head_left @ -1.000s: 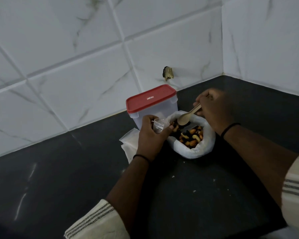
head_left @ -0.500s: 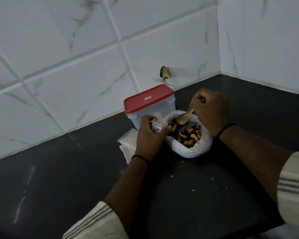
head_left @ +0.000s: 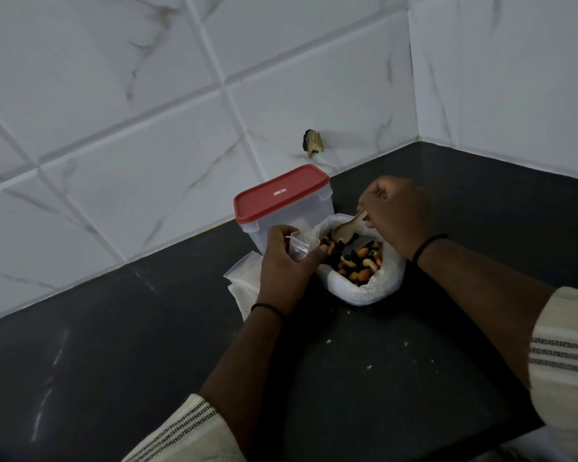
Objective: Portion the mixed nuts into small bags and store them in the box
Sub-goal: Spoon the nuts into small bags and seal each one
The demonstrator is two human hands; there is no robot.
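Note:
A large white bag (head_left: 364,290) with its rim rolled down stands on the dark counter, and mixed nuts (head_left: 356,261) show inside it. My right hand (head_left: 394,216) grips a wooden spoon (head_left: 346,228) whose bowl rests on the nuts at the bag's far side. My left hand (head_left: 286,265) holds a small clear bag (head_left: 301,246) upright at the big bag's left edge, mouth up. Behind them stands a clear plastic box (head_left: 291,216) with a red lid (head_left: 281,193) on it.
A stack of flat clear bags (head_left: 242,283) lies left of my left wrist. White tiled walls meet in a corner at the back right, with a chipped hole (head_left: 312,143) in one tile. Crumbs dot the black counter (head_left: 364,361) in front.
The spoon's bowl has dropped from above the nuts down onto them as my right hand tilted. My left hand keeps the small bag in the same place.

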